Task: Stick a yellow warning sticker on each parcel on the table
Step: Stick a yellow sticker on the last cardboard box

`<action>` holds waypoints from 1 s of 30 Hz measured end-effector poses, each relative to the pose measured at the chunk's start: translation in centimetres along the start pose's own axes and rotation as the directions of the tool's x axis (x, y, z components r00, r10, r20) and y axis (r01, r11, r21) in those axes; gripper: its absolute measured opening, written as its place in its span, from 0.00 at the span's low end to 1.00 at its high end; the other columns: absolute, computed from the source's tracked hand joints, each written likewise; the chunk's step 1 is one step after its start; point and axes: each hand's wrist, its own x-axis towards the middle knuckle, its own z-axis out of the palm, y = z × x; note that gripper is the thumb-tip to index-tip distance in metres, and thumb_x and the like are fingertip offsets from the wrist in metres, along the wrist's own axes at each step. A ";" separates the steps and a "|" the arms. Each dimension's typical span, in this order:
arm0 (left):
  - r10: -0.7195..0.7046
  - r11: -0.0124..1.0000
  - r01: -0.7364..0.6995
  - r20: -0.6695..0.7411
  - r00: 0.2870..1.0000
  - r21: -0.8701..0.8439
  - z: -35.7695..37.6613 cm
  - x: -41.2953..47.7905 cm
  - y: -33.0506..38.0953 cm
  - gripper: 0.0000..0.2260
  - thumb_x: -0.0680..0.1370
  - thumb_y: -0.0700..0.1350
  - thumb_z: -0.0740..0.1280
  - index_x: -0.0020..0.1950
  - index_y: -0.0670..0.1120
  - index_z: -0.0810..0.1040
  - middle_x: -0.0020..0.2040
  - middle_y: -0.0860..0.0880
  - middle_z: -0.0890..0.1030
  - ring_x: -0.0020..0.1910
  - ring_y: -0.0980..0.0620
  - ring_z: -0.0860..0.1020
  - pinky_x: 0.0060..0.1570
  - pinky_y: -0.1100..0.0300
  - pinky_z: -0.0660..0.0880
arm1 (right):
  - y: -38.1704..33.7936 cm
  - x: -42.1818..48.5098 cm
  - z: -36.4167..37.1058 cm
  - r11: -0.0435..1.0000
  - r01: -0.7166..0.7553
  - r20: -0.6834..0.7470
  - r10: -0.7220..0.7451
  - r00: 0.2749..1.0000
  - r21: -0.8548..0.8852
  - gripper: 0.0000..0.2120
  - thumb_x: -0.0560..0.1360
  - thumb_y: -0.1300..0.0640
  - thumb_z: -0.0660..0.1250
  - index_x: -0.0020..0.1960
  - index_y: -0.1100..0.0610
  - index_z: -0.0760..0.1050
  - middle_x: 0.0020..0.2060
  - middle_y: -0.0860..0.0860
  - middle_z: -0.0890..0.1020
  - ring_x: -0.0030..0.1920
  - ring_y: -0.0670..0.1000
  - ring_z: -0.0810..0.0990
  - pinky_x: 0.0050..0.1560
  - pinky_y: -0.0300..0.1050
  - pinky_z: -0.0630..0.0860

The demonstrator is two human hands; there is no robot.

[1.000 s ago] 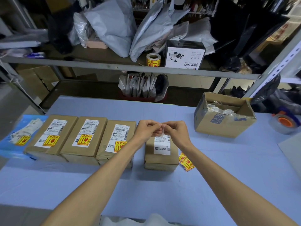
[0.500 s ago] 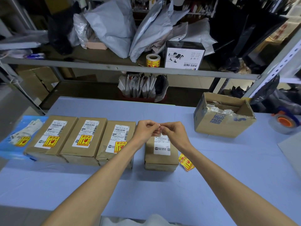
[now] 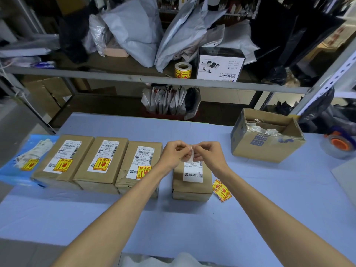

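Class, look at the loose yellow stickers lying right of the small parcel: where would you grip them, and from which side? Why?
Probably pinch the loose yellow stickers at their near right corner, coming from the right: they lie flat on the table, and the small parcel blocks their left end.

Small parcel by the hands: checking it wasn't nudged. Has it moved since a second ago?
No. The small parcel sits as before, right edge beside the loose yellow stickers.

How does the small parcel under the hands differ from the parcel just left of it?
The left parcel carries a yellow sticker; the small parcel has none. The left parcel is longer, the small parcel shorter. Both are brown cardboard, white-labelled, lying flat.
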 end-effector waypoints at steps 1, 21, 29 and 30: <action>-0.010 1.000 0.010 -0.008 1.000 -0.007 0.0 0.0 0.0 0.05 0.77 0.38 0.67 0.41 0.43 0.79 0.37 0.45 0.82 0.36 0.51 0.80 0.44 0.56 0.78 | 0.0 0.1 0.0 1.000 -0.009 -0.008 0.009 1.000 0.007 0.08 0.77 0.64 0.65 0.45 0.62 0.83 0.37 0.59 0.85 0.37 0.55 0.86 0.41 0.47 0.84; -0.086 0.996 0.086 -0.037 0.996 -0.021 0.6 0.3 0.2 0.12 0.76 0.50 0.69 0.50 0.41 0.78 0.48 0.43 0.84 0.49 0.46 0.83 0.53 0.52 0.80 | 0.4 0.5 0.1 1.000 -0.017 -0.059 0.018 0.998 0.022 0.07 0.77 0.64 0.64 0.45 0.66 0.80 0.35 0.60 0.85 0.36 0.56 0.86 0.40 0.47 0.84; -0.126 0.989 0.137 -0.153 0.980 0.063 0.5 0.8 0.3 0.07 0.81 0.46 0.61 0.44 0.47 0.76 0.50 0.42 0.82 0.48 0.45 0.83 0.55 0.50 0.79 | 0.0 0.4 -0.2 0.997 -0.006 -0.015 0.007 1.000 0.083 0.07 0.78 0.62 0.63 0.51 0.64 0.79 0.40 0.60 0.84 0.37 0.55 0.85 0.40 0.44 0.82; -0.129 0.989 0.139 -0.150 0.980 0.053 0.5 0.8 0.4 0.07 0.81 0.46 0.61 0.45 0.47 0.76 0.50 0.42 0.82 0.48 0.45 0.83 0.54 0.52 0.80 | 0.0 0.4 -0.3 0.997 0.005 -0.015 -0.004 1.000 0.076 0.08 0.79 0.62 0.63 0.54 0.62 0.79 0.41 0.59 0.83 0.37 0.54 0.84 0.39 0.43 0.82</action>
